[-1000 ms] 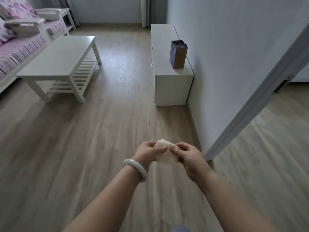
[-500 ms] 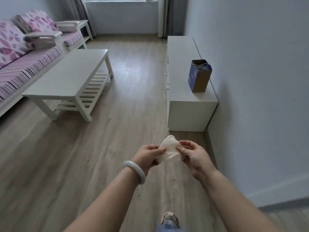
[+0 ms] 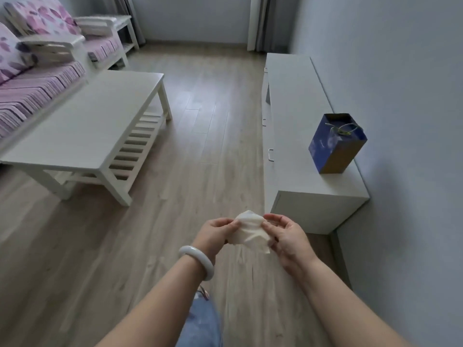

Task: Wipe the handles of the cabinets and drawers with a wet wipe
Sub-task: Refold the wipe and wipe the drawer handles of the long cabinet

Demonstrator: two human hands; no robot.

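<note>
A white wet wipe (image 3: 251,232) is stretched between both hands in front of me. My left hand (image 3: 215,234), with a pale bangle on its wrist, pinches the wipe's left edge. My right hand (image 3: 288,236) pinches its right edge. Ahead on the right stands a long low white cabinet (image 3: 293,136) against the wall. Small metal handles (image 3: 270,155) show along its front face, seen edge-on. The hands are short of the cabinet's near end and apart from it.
A blue paper bag (image 3: 335,144) stands on the cabinet top near its near end. A white coffee table (image 3: 82,121) with a slatted shelf sits to the left. A pink striped sofa (image 3: 32,88) lies beyond it. Wooden floor (image 3: 205,126) runs between table and cabinet.
The view has moved forward into the room, and the cabinet and bag are nearer. Both hands kept hold of the wipe and spread it wider.
</note>
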